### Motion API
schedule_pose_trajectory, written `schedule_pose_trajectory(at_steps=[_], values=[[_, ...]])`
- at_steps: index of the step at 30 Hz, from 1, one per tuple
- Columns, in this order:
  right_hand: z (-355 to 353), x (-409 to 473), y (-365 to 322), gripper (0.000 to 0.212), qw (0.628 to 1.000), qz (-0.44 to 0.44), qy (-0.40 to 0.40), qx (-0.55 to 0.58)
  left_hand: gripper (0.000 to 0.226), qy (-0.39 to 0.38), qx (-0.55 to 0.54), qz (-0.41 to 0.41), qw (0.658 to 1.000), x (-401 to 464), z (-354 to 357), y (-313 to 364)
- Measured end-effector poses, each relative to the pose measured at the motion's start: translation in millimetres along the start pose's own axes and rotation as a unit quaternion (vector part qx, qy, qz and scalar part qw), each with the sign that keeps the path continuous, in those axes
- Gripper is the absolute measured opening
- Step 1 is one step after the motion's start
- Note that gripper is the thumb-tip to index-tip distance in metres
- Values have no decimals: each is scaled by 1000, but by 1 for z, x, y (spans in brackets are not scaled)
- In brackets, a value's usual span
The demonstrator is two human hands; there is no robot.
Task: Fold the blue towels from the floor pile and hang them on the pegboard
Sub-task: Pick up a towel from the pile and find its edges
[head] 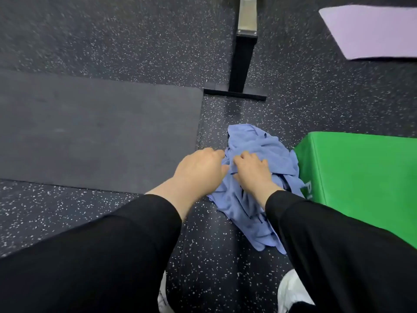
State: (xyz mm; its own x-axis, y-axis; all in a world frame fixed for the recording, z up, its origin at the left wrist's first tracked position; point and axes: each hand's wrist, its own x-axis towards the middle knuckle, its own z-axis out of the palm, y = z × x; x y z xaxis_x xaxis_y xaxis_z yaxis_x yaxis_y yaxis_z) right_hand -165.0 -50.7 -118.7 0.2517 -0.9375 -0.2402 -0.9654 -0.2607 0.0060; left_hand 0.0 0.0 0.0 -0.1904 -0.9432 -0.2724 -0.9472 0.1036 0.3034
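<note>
Both hands are down on the blue towel pile point(255, 177): left hand point(200, 169) curled at its left edge, right hand point(252, 171) gripping cloth on top, beside the green box point(361, 177). Pick-up step, I'd say; next, lift one towel free.

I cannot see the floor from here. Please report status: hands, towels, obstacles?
Left hand and right hand both on crumpled blue cloth towel pile, grip unclear. Pile unfolded on floor. Green padded box touching pile's right side.
</note>
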Motion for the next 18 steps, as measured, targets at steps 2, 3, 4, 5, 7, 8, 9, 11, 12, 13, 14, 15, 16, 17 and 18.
schedule_pose_trajectory(at_steps=[2, 3, 4, 5, 7, 8, 9, 11, 12, 13, 14, 15, 16, 17, 18], values=[[-3, 4, 2, 22, 1000, 16, -3, -5, 36, -12, 11, -4, 1000, 4, 2, -5], [-2, 7, 4, 19, 1000, 18, 5, -3, 37, -9, 11, -5, 1000, 6, 3, -8], [-4, 8, 7, 15, 999, 24, 19, 21, 37, -13, 10, -10, 1000, 5, 1, -9], [-10, 9, 8, 16, 996, 39, 33, 70, 37, -10, 2, -13, 1000, 8, -1, -9], [-31, 9, 14, 24, 978, 71, 55, 187, 38, 4, -23, -20, 1000, 11, -8, -6], [-47, 9, 17, 23, 966, 81, 69, 234, 37, 13, -38, -20, 999, 10, -13, -3], [-64, 9, 21, 21, 956, 87, 79, 267, 36, 22, -57, -22, 998, 10, -18, 0], [-106, 2, 27, 20, 940, 88, 121, 307, 34, 42, -96, -22, 994, 6, -30, 9], [-129, -5, 31, 19, 930, 87, 143, 327, 33, 52, -116, -21, 992, 4, -37, 14], [-150, -14, 34, 20, 920, 87, 158, 349, 33, 61, -136, -22, 989, 1, -45, 19], [-172, -25, 37, 21, 910, 87, 171, 368, 34, 67, -161, -26, 984, -3, -55, 26], [-192, -37, 40, 19, 900, 89, 182, 385, 36, 73, -193, -30, 978, -8, -64, 32], [-209, -51, 42, 16, 890, 92, 189, 405, 38, 81, -227, -33, 970, -14, -73, 40], [-223, -65, 43, 13, 877, 93, 195, 429, 38, 89, -255, -30, 962, -21, -81, 47], [-235, -81, 43, 12, 864, 94, 199, 452, 38, 95, -278, -24, 956, -29, -89, 56]])
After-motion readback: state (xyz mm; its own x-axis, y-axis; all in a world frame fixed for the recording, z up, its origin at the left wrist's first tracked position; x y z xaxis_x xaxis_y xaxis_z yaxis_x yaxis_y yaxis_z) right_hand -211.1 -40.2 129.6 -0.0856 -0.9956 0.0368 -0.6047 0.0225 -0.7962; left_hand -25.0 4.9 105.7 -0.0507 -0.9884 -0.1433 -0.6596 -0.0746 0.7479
